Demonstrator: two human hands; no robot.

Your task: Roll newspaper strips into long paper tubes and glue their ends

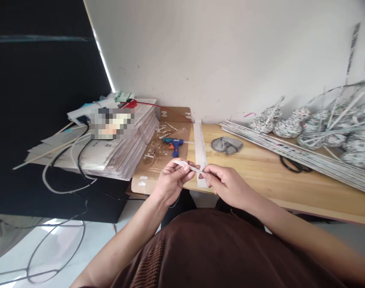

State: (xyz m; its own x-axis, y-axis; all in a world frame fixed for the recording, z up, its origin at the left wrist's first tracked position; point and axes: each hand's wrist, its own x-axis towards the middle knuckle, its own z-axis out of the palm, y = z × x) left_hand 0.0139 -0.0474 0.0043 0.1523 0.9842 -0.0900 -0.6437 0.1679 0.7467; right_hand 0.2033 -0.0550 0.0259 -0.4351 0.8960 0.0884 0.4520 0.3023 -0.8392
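Hands [174, 181] pinch a pale strip [195, 169] near a glue gun [175, 146], its label illegible.

A small craft workshop: a blue glue gun [175, 145] lies among scraps at center, with woven paper pieces [292, 122] crowding the right.

1 thin, narrow, whitish strip [195, 169] slants slightly over the near side of the bench [248, 172], pinched in the fingers of both the left hand [171, 182] and right hand [228, 185].
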